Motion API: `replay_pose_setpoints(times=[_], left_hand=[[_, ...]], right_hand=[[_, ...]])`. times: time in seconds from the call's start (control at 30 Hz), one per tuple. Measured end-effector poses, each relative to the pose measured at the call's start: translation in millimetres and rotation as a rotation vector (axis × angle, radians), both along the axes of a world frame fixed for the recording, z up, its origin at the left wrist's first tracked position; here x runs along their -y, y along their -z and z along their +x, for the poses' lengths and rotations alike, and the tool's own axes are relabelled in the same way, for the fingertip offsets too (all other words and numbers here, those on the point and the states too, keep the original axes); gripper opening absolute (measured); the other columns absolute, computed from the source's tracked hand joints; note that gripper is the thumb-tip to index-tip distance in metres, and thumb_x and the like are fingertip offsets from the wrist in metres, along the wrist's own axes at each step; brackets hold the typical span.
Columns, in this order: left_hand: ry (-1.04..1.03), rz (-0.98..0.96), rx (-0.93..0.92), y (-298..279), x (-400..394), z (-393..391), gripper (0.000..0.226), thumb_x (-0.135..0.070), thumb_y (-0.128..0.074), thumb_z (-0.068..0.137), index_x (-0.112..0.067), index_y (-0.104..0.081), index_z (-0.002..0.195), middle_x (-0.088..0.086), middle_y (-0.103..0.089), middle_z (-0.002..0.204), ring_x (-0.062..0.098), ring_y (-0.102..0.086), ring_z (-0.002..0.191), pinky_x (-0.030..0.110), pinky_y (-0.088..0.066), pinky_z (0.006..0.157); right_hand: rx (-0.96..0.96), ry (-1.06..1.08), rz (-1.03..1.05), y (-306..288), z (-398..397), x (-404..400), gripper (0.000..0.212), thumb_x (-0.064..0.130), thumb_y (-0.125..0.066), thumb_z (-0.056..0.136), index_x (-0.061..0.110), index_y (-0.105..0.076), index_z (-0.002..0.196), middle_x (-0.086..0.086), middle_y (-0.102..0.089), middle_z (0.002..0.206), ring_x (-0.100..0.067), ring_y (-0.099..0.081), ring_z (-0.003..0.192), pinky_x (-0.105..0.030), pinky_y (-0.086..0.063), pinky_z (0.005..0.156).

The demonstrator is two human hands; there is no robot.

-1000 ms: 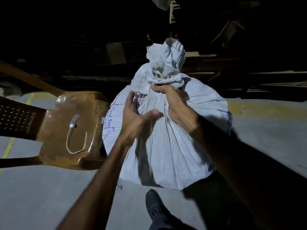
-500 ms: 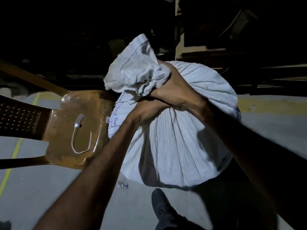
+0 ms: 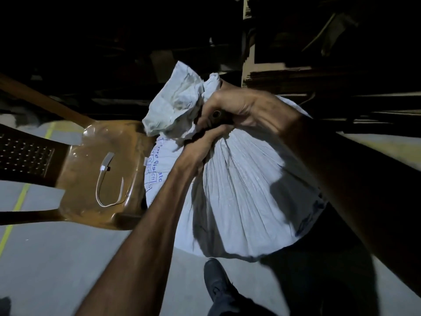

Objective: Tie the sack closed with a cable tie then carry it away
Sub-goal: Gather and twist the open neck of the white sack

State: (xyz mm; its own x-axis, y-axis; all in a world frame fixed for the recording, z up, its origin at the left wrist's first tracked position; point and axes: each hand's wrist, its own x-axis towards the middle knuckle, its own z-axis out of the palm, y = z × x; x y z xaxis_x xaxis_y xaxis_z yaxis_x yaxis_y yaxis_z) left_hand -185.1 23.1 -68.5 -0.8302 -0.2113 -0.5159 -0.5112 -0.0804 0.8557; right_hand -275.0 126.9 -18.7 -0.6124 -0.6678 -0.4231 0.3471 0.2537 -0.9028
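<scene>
A full white woven sack (image 3: 246, 197) with blue print stands on the concrete floor in front of me. Its gathered neck is bunched at the top, and the loose mouth flops to the left. My right hand (image 3: 237, 108) is clamped around the neck from above. Directly under it, my left hand (image 3: 205, 142) grips the neck from below. A white cable tie (image 3: 107, 179) lies curled on the seat of a brown plastic chair (image 3: 77, 201) to the left of the sack, apart from both hands.
The brown chair touches the sack's left side. My dark shoe (image 3: 216, 283) is on the floor just below the sack. Dark shelving and stacked boards (image 3: 296, 74) fill the background. Yellow floor lines (image 3: 13, 215) run at the left.
My left hand went from open beside the sack to gripping the neck under my right hand. The sack's mouth has been bent over to the left.
</scene>
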Motion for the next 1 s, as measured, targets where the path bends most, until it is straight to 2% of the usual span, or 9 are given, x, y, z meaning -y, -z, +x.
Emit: replay_pose_setpoints(times=[0.13, 0.2, 0.3, 0.4, 0.53, 0.67, 0.77, 0.87, 1.0], left_hand=[[-0.08, -0.245, 0.009, -3.3, -6.8, -2.9, 0.011, -0.025, -0.082, 0.084, -0.018, -0.075, 0.083, -0.013, -0.072, 0.073, 0.002, -0.065, 0.07, 0.024, -0.053, 0.072], [-0.058, -0.393, 0.024, -4.0, -6.8, -2.9, 0.011, -0.034, -0.078, 0.085, -0.025, -0.074, 0.089, -0.013, -0.073, 0.084, 0.006, -0.066, 0.083, 0.031, -0.053, 0.084], [0.021, -0.517, 0.043, -12.3, -11.9, -5.8, 0.033, -0.035, -0.066, 0.096, -0.022, -0.072, 0.126, 0.002, -0.071, 0.128, 0.023, -0.059, 0.119, 0.033, -0.043, 0.102], [0.279, -0.778, 0.115, -11.6, -13.7, -10.0, 0.025, -0.034, -0.053, 0.092, -0.017, -0.07, 0.095, 0.002, -0.07, 0.087, 0.027, -0.057, 0.089, 0.034, -0.04, 0.076], [0.299, -0.917, 0.229, -10.1, -1.8, -18.1, 0.027, -0.033, -0.059, 0.092, -0.017, -0.056, 0.069, -0.003, -0.053, 0.067, 0.025, -0.054, 0.074, 0.033, -0.04, 0.063], [0.313, -0.771, 0.263, -17.1, 7.5, -28.9, 0.032, -0.035, -0.061, 0.094, -0.021, -0.052, 0.068, 0.008, -0.059, 0.083, 0.036, -0.069, 0.106, 0.036, -0.054, 0.092], [0.052, -0.346, 0.22, -15.5, 14.2, -33.9, 0.02, -0.028, -0.067, 0.095, -0.011, -0.073, 0.104, 0.011, -0.075, 0.107, 0.026, -0.073, 0.1, 0.027, -0.06, 0.07], [-0.049, -0.049, 0.153, -16.8, 16.7, -37.3, 0.052, -0.037, -0.069, 0.095, -0.007, -0.065, 0.138, 0.008, -0.071, 0.136, 0.027, -0.07, 0.119, 0.04, -0.06, 0.1], [0.228, -0.605, 0.322, -18.3, 18.7, -39.0, 0.059, -0.036, -0.07, 0.08, -0.006, -0.067, 0.131, 0.018, -0.047, 0.158, 0.036, -0.047, 0.142, 0.054, -0.042, 0.117]], right_hand=[[0.055, 0.184, -0.046, 8.2, 1.1, 0.5, 0.029, -0.007, -0.074, 0.079, -0.003, -0.076, 0.108, -0.023, -0.078, 0.111, -0.036, -0.077, 0.105, -0.044, -0.063, 0.095], [-0.124, 0.353, -0.028, 23.0, 3.3, 1.0, 0.057, 0.005, -0.086, 0.069, 0.009, -0.068, 0.123, -0.017, -0.077, 0.118, -0.026, -0.077, 0.106, -0.048, -0.063, 0.094], [-0.517, 0.581, 0.228, 53.9, 24.8, -16.6, 0.073, 0.059, -0.084, 0.062, 0.041, -0.056, 0.127, 0.003, -0.063, 0.13, -0.018, -0.07, 0.112, -0.05, -0.059, 0.096], [-0.637, 0.335, 0.515, 84.6, 81.6, -34.4, 0.105, 0.103, -0.03, 0.071, 0.028, -0.052, 0.141, -0.001, -0.06, 0.143, -0.024, -0.055, 0.137, -0.054, -0.031, 0.122], [-0.699, 0.093, 0.611, 98.5, 112.7, -17.4, 0.116, 0.093, -0.054, 0.068, 0.015, -0.035, 0.153, -0.003, -0.051, 0.152, -0.019, -0.041, 0.148, -0.05, -0.007, 0.128], [-0.552, 0.262, 0.61, 84.9, 90.9, 16.5, 0.084, 0.053, -0.071, 0.068, 0.012, -0.048, 0.137, -0.007, -0.064, 0.137, -0.025, -0.051, 0.141, -0.051, -0.009, 0.125], [-0.467, 0.339, 0.54, 76.1, 88.0, 28.2, 0.089, 0.041, -0.078, 0.071, 0.012, -0.041, 0.147, -0.012, -0.06, 0.145, -0.029, -0.046, 0.146, -0.05, -0.014, 0.126], [-0.329, 0.425, 0.447, 77.4, 81.4, 35.4, 0.096, 0.039, -0.076, 0.072, 0.016, -0.034, 0.155, -0.014, -0.054, 0.152, -0.036, -0.048, 0.143, -0.046, -0.04, 0.118], [-0.161, 0.252, 0.348, 75.3, 70.9, 31.8, 0.031, 0.019, -0.062, 0.101, 0.012, -0.061, 0.131, -0.007, -0.061, 0.118, -0.022, -0.057, 0.108, -0.033, -0.046, 0.091]])
